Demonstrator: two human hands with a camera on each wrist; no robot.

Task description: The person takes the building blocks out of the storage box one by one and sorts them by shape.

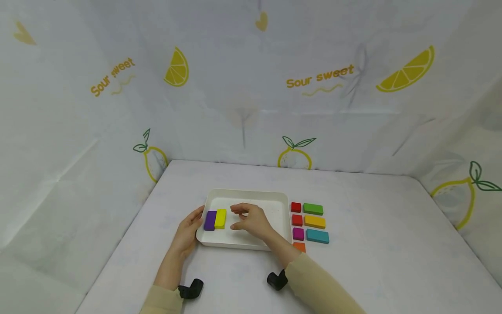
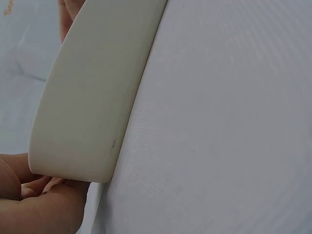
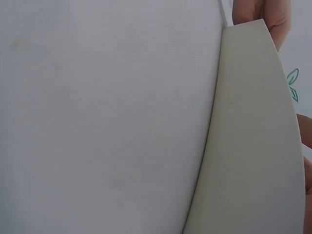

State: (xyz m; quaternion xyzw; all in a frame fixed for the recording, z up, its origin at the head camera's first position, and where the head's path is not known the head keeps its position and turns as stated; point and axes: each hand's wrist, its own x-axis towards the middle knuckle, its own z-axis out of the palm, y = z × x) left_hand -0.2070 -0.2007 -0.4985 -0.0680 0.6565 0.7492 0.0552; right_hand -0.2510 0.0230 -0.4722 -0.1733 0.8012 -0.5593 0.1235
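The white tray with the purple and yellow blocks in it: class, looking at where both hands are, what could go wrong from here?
1. The right hand hovers over the white tray with curled fingers, holding nothing; dropping lower, it might nudge the yellow block away from the purple block.
2. The left hand only rests against the tray's left edge, so a push could slide the tray towards the loose blocks lined up on its right.
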